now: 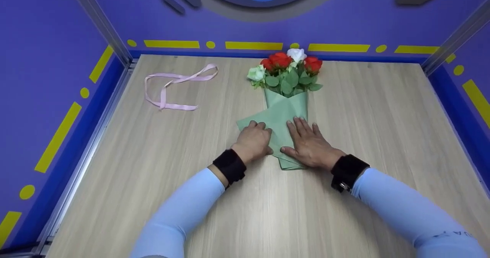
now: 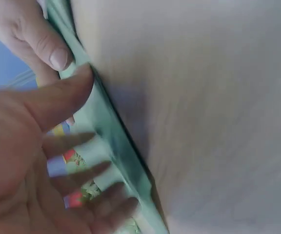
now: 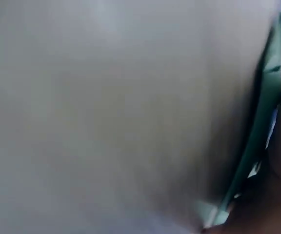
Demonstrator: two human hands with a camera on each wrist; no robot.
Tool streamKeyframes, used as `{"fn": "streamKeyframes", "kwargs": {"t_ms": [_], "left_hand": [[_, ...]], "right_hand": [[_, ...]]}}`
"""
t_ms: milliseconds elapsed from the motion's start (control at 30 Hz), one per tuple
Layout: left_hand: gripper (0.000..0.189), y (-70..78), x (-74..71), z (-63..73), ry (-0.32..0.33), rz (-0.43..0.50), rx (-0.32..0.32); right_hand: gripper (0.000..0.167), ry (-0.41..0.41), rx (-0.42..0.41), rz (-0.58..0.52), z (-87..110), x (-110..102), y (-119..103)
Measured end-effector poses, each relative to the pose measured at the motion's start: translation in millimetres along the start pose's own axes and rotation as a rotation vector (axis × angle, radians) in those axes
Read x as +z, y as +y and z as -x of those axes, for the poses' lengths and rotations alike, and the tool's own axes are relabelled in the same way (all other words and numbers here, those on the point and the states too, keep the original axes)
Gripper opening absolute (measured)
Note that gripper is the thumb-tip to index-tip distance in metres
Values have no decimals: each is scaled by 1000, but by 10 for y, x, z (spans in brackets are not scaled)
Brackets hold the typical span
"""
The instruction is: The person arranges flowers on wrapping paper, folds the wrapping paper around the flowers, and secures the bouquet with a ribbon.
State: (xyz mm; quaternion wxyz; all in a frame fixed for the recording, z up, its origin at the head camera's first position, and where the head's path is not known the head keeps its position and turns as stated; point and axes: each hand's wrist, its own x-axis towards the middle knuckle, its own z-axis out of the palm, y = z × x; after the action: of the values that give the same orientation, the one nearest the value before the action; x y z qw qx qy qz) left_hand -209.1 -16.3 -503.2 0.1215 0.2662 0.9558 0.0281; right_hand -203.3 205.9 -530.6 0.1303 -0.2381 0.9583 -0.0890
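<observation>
Bouquet (image 1: 287,105) on the desk (image 1: 245,216), flowers (image 1: 280,61) at the far end. Hands apart: R hand (image 1: 311,145) flat on the green paper (image 1: 278,133), L hand (image 1: 253,140) loosely bent at its L flap (image 1: 245,121), no firm grip visible. Prob. light; paper should crease easily, so best held low, w/ flowers untouched.

On the table (image 1: 275,212), before the wall (image 1: 337,28), the ribbon (image 1: 178,106) lies left of the bouquet (image 1: 287,106).
</observation>
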Motion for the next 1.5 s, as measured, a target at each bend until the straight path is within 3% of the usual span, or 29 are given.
{"fn": "streamKeyframes", "kwargs": {"t_ms": [167,333,500,667,800,1067,1500], "left_hand": [[61,-22,-9,-4,5,15,-22],[60,-34,-36,13,4,40,-21],[48,-97,-157,53,1,86,-40],[47,-194,-252,87,45,161,-84],[49,-245,-255,102,70,195,-87],[49,-296,-245,127,71,236,-124],[51,-404,-193,133,52,231,-128]], "right_hand": [[88,30,38,52,-15,-39,-187],[81,35,24,52,-29,48,-318],[85,25,29,21,-31,125,-308],[90,15,45,18,-31,120,-248],[89,24,79,19,14,94,-69],[89,33,135,-3,308,-49,553],[93,-57,191,-22,659,-278,1212]]}}
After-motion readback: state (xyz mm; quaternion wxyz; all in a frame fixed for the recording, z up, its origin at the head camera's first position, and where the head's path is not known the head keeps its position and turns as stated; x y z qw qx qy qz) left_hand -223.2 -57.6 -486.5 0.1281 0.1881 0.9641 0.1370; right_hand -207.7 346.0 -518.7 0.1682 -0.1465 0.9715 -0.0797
